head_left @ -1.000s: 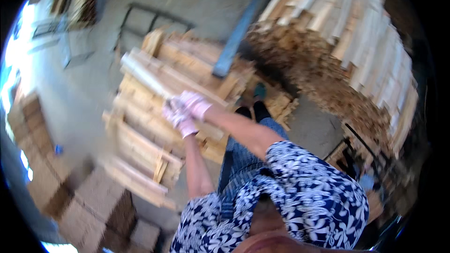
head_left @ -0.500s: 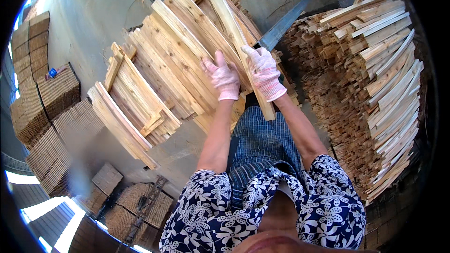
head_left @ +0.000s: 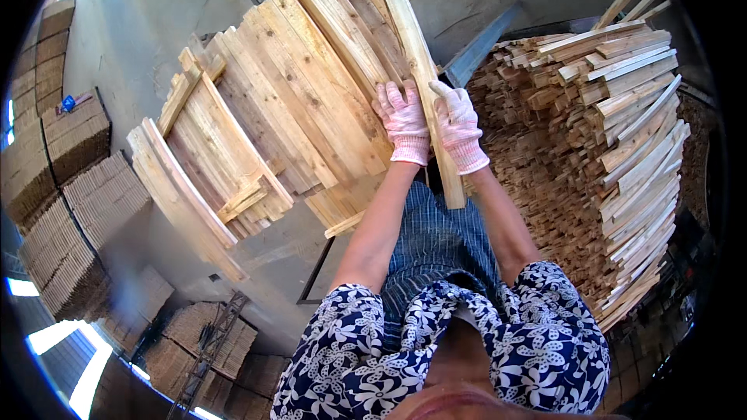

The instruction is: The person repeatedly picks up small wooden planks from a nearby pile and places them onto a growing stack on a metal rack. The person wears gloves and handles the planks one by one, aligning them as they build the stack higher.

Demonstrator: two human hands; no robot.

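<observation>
My left hand (head_left: 405, 126), in a pale pink work glove, is closed over the near end of a wooden board (head_left: 336, 15) that lies against other boards. Its fingers are bent over the board's end, and the underside of the grip is hidden. Close on its right, my right hand (head_left: 461, 128), gloved the same way, grips a long narrow plank (head_left: 412, 27) along its right side, with the thumb over the top. This plank slants from the far edge of the view to my lap. Left of both hands spreads a layer of boards (head_left: 284, 78) laid side by side.
A tall stack of narrow wood strips (head_left: 568, 163) stands close on my right. Between it and the boards a blue-grey metal bar (head_left: 478, 47) juts out. Crosswise sticks (head_left: 180, 97) lie on the boards at left. Bundled wood stacks (head_left: 105, 202) stand farther left on the floor.
My left hand has moved right, close to the right hand, and the board under it now lies against its neighbour. The long plank stays in my right hand. The whole view has shifted slightly.
</observation>
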